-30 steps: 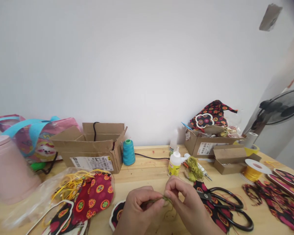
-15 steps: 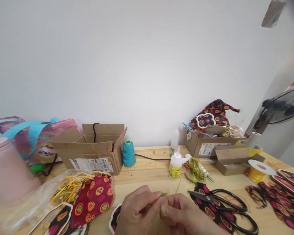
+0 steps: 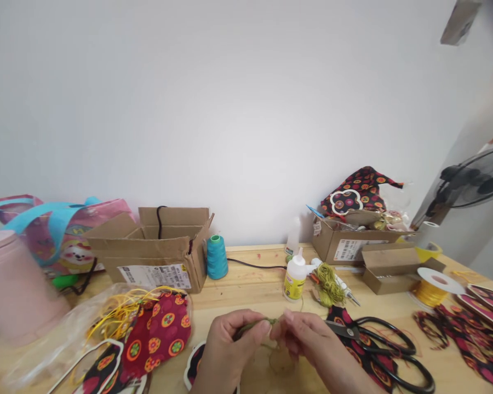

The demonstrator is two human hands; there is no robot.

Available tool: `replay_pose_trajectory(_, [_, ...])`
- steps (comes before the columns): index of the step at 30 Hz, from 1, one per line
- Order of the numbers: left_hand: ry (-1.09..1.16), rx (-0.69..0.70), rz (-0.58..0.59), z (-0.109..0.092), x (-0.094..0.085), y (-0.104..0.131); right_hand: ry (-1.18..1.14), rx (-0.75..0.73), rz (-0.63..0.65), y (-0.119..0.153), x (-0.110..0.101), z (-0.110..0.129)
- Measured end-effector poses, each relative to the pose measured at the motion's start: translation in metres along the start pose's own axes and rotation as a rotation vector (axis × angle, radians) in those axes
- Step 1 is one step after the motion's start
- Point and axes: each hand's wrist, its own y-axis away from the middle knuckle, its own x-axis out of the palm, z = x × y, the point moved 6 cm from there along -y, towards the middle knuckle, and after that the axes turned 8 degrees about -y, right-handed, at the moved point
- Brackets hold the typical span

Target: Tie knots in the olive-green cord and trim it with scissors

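Note:
Near the front middle of the table, my left hand (image 3: 235, 346) pinches a green cord (image 3: 270, 322) between thumb and fingers. Close beside it on the right, my right hand (image 3: 308, 340) has its fingers bent together at the cord's other part, with a thin loop hanging below. Black scissors (image 3: 355, 332) lie right of my right hand on dark patterned fabric (image 3: 363, 358). A glue bottle (image 3: 294, 279) stands beyond my hands, beside a bundle of green cord (image 3: 330, 283). A white-edged patterned piece (image 3: 192, 368) is partly hidden by my left hand.
At the left are a pink container (image 3: 18, 290), an open cardboard box (image 3: 160, 254), red patterned fabric (image 3: 158, 334) and a teal thread cone (image 3: 217, 257). At the right are a filled box (image 3: 353, 243), a small box (image 3: 394, 273) and a yellow cord spool (image 3: 433, 287).
Both hands have turned and shifted slightly; my right hand's fingers have risen. More of the green cord and a hanging loop now show between the hands.

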Motion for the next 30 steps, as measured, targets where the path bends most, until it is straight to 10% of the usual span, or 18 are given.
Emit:
replay_pose_trajectory(11, [-0.146, 0.129, -0.003, -0.012, 0.004, 0.004, 0.086, 0.002, 0.011, 0.003, 0.005, 0.004])
replay_pose_trajectory(23, [-0.141, 0.019, 0.060, -0.002, 0.009, 0.008, 1.128, -0.761, 0.072, 0.026, 0.018, 0.056])
replay_pose_trajectory(30, [-0.093, -0.025, 0.108, -0.002, 0.016, 0.010, 1.259, -0.924, 0.108, 0.035, 0.025, 0.062])
